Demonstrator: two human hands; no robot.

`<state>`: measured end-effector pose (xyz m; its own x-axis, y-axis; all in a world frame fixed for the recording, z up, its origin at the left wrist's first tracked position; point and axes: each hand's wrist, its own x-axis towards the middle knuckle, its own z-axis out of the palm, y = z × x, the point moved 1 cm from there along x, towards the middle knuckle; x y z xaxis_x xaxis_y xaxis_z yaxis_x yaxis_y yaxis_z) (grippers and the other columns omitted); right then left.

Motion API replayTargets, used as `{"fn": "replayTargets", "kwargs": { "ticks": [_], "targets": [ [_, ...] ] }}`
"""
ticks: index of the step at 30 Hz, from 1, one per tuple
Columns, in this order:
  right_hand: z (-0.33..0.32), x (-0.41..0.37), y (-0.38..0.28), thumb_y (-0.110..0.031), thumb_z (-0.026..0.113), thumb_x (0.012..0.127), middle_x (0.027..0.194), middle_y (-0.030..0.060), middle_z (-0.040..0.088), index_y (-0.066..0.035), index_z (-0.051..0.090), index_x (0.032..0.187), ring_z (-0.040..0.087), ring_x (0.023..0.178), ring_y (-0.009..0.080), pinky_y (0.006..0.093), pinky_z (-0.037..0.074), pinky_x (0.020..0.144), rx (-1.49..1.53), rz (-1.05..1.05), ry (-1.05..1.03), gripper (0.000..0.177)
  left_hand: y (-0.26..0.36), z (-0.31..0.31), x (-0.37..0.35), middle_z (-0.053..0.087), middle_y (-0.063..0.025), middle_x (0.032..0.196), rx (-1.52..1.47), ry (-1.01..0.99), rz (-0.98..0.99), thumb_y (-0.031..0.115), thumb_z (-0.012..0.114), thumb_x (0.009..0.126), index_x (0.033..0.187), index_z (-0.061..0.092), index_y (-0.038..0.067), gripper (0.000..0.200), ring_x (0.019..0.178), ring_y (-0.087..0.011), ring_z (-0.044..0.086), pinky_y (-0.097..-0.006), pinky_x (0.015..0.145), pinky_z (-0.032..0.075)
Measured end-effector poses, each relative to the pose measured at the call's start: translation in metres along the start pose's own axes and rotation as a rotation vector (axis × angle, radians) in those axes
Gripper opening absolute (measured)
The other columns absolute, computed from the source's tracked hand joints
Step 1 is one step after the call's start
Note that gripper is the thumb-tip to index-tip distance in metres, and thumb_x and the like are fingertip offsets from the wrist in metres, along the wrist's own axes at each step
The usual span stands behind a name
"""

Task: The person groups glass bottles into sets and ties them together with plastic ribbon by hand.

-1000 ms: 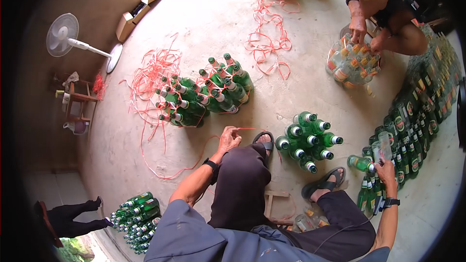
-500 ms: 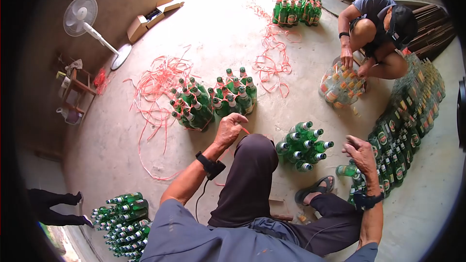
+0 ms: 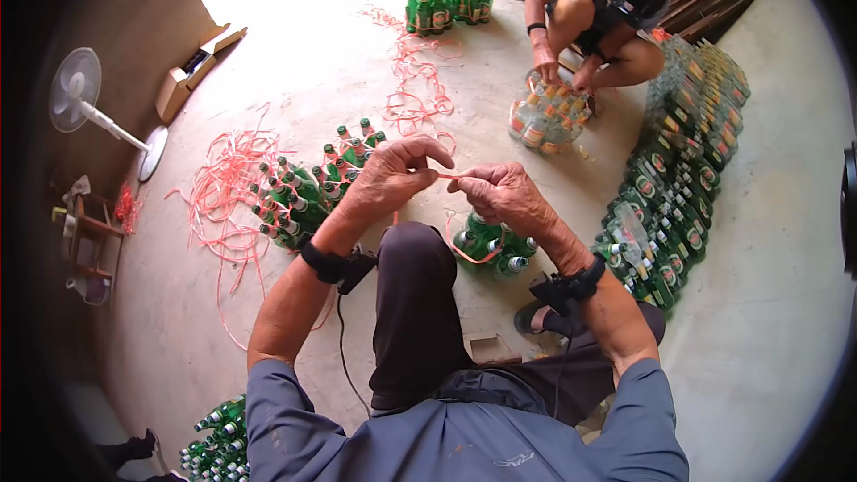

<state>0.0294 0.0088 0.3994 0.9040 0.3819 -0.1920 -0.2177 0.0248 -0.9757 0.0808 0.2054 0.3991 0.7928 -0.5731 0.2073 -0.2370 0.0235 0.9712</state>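
Observation:
A thin pink plastic strap [image 3: 450,178] runs between my two hands, held above the floor in front of my raised knee. My left hand [image 3: 393,177] pinches one part of it with thumb and forefinger. Close beside it, my right hand [image 3: 505,200] is closed on the strap too, and a loop hangs down below. Under the right hand stands a cluster of upright green bottles [image 3: 512,264], partly hidden by that hand, with the loop passing in front of it. Green bottle bundles bound with pink strap [image 3: 295,205] stand left of my left hand, partly covered by my forearm.
A heap of loose pink strapping [image 3: 225,180] lies at left. Stacked bottles [image 3: 671,205] line the right side. A squatting person [image 3: 596,9] handles a bundle of clear bottles [image 3: 546,116]. Another green bundle [image 3: 446,2] stands far back, and a fan [image 3: 85,98] at left.
My right hand has come in from beside the stacked bottles to meet my left hand and now grips the strap. The camera view has shifted right.

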Motion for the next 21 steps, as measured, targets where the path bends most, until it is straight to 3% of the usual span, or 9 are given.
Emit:
{"fn": "replayTargets", "kwargs": {
  "ticks": [3, 4, 5, 7, 9, 11, 12, 14, 21],
  "targets": [
    [-0.029, -0.018, -0.012, -0.020, 0.060, 0.090, 0.057, -0.0067, 0.048, 0.000, 0.068, 0.090, 0.039, 0.048, 0.0008, 0.0180, 0.030, 0.044, -0.303, -0.041, 0.131, 0.022, 0.013, -0.007, -0.001, 0.059, 0.0053, 0.085, 0.293, -0.020, -0.056, 0.003, 0.062, 0.076, 0.096, 0.066, 0.006, 0.020, 0.063, -0.0020, 0.040, -0.0209, 0.057, 0.036],
    [-0.040, -0.026, -0.016, -0.020, 0.062, 0.087, 0.058, -0.0048, 0.052, -0.002, 0.071, 0.082, 0.044, 0.054, 0.0036, 0.0217, 0.037, 0.049, -0.382, -0.045, 0.180, 0.020, 0.009, -0.008, 0.000, 0.062, 0.0023, 0.083, 0.337, -0.035, -0.044, 0.008, 0.063, 0.077, 0.095, 0.067, 0.006, 0.019, 0.063, -0.0051, 0.043, -0.0234, 0.058, 0.039],
    [-0.050, -0.032, -0.019, -0.019, 0.062, 0.086, 0.060, -0.0041, 0.054, -0.002, 0.071, 0.082, 0.046, 0.056, 0.0037, 0.0209, 0.038, 0.051, -0.450, -0.089, 0.181, 0.019, 0.010, -0.008, -0.002, 0.057, 0.0027, 0.076, 0.387, -0.033, -0.072, 0.007, 0.063, 0.078, 0.094, 0.069, 0.004, 0.018, 0.061, -0.0042, 0.039, -0.0220, 0.055, 0.034],
    [-0.071, -0.049, -0.020, -0.018, 0.062, 0.086, 0.061, -0.0033, 0.056, -0.002, 0.071, 0.081, 0.048, 0.057, 0.0042, 0.0211, 0.039, 0.051, -0.379, -0.028, 0.216, 0.019, -0.007, -0.010, -0.004, 0.058, 0.0010, 0.072, 0.505, -0.005, 0.010, 0.009, 0.064, 0.080, 0.090, 0.069, 0.002, 0.013, 0.063, -0.0054, 0.046, -0.0226, 0.058, 0.039],
    [-0.092, -0.063, -0.014, -0.017, 0.062, 0.085, 0.066, -0.0009, 0.061, -0.002, 0.071, 0.080, 0.051, 0.062, 0.0055, 0.0225, 0.043, 0.056, -0.411, -0.032, 0.275, 0.018, -0.019, -0.011, -0.006, 0.060, 0.0000, 0.070, 0.513, 0.007, -0.021, 0.012, 0.065, 0.083, 0.087, 0.068, 0.000, 0.013, 0.066, -0.0053, 0.052, -0.0233, 0.061, 0.043],
    [-0.111, -0.073, 0.005, -0.017, 0.062, 0.087, 0.056, -0.0055, 0.050, 0.000, 0.069, 0.080, 0.039, 0.049, 0.0020, 0.0190, 0.030, 0.044, -0.384, -0.087, 0.326, 0.019, -0.042, -0.016, -0.004, 0.065, -0.0089, 0.069, 0.486, 0.032, -0.190, 0.019, 0.066, 0.081, 0.088, 0.070, 0.003, 0.018, 0.064, -0.0085, 0.059, -0.0265, 0.062, 0.047],
    [-0.117, -0.076, 0.009, -0.017, 0.062, 0.087, 0.056, -0.0055, 0.050, 0.000, 0.069, 0.080, 0.039, 0.049, 0.0020, 0.0190, 0.030, 0.044, -0.378, -0.082, 0.340, 0.019, -0.051, -0.016, -0.003, 0.064, -0.0073, 0.067, 0.501, 0.007, -0.200, 0.020, 0.065, 0.083, 0.089, 0.070, 0.001, 0.021, 0.064, -0.0073, 0.057, -0.0261, 0.061, 0.046],
    [-0.129, -0.082, 0.020, -0.016, 0.063, 0.083, 0.070, 0.0018, 0.065, 0.002, 0.070, 0.079, 0.054, 0.067, 0.0077, 0.0244, 0.046, 0.064, -0.524, -0.009, 0.407, 0.019, -0.077, -0.016, 0.001, 0.064, -0.0062, 0.067, 0.413, -0.040, -0.239, 0.020, 0.064, 0.083, 0.089, 0.069, 0.000, 0.022, 0.064, -0.0068, 0.056, -0.0259, 0.061, 0.046],
    [-0.193, -0.063, 0.097, -0.016, 0.064, 0.082, 0.062, 0.0000, 0.059, 0.004, 0.068, 0.078, 0.049, 0.062, 0.0069, 0.0256, 0.044, 0.059, -0.492, 0.099, 0.586, 0.021, -0.156, 0.011, 0.032, 0.066, -0.0087, 0.071, 0.433, -0.200, -0.395, 0.020, 0.061, 0.084, 0.088, 0.068, -0.001, 0.023, 0.067, -0.0121, 0.059, -0.0288, 0.065, 0.048]
  ]
}}
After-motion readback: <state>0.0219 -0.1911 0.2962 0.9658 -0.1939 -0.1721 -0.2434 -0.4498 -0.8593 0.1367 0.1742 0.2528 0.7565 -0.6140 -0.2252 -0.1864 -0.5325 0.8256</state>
